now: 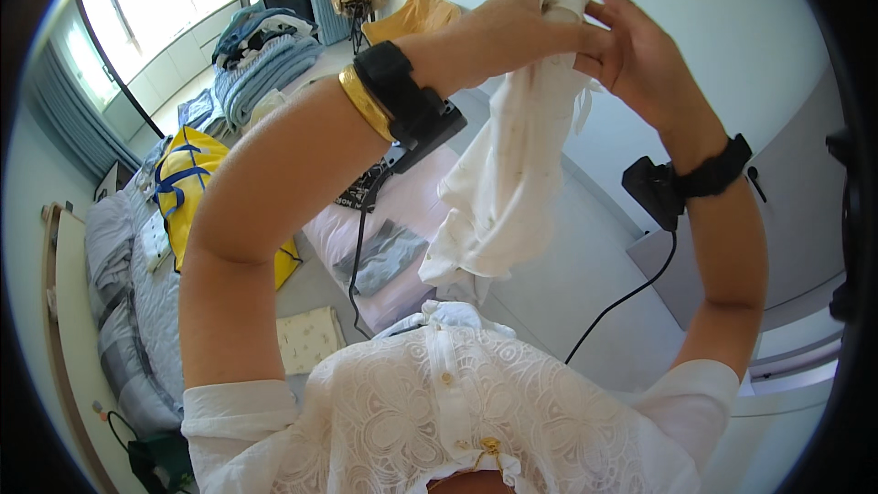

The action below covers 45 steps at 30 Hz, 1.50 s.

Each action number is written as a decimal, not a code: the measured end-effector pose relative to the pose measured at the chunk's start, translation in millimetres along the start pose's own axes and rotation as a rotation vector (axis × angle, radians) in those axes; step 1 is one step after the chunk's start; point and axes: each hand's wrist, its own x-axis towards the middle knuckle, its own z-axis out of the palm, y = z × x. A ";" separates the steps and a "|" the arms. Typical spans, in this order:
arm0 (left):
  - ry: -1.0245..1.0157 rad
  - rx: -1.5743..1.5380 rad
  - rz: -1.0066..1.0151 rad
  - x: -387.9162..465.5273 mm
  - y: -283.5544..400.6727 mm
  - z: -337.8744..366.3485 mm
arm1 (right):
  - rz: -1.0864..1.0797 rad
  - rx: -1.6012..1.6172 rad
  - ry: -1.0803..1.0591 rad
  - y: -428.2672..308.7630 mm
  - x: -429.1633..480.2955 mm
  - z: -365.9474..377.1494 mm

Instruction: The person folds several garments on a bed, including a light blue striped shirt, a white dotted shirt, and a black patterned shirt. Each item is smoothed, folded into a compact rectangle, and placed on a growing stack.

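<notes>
Up in front of me, a white garment (511,171) hangs in loose folds, its bunched top end between my hands. My left hand (531,31) grips that top end between thumb and fingers. Close against it, my right hand (634,58) has its fingertips at the cloth beside the left fingers, the thumb raised. The exact hold of the right fingers is partly hidden. A thin white strip (584,108) dangles below the right fingers. Each wrist carries a black strapped device, the left one (418,116) and the right one (655,189), with a cable running from it.
Below the garment, a pink-covered surface (411,202) bears folded grey clothing (381,257). To the left are a yellow bag (188,185) with blue straps and a grey bed (147,315). Stacked clothes and a blue quilt (271,75) lie farther back. A folded cream cloth (309,339) lies low at left.
</notes>
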 end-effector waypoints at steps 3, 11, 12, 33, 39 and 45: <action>-0.057 0.021 0.066 -2.1 0.1 -11.9 | -0.086 -0.440 -0.012 -16.5 -8.9 6.7; -0.535 -0.476 0.057 9.8 37.1 -40.6 | -0.302 -0.942 0.037 -4.8 -5.1 -3.2; -0.520 -0.526 0.141 4.9 37.7 -47.1 | -0.240 -0.891 0.078 -5.3 -4.6 -0.9; 0.255 -0.392 0.020 -40.9 -54.9 -47.8 | -0.802 -1.407 0.656 -80.4 -38.0 45.3; 0.340 -0.163 0.151 -48.1 -59.3 -62.2 | -0.584 -0.728 0.039 -106.4 -38.7 -10.2; -0.156 -0.060 -0.016 -55.9 -33.7 -74.2 | -0.262 -1.285 0.592 -94.8 -21.4 -24.8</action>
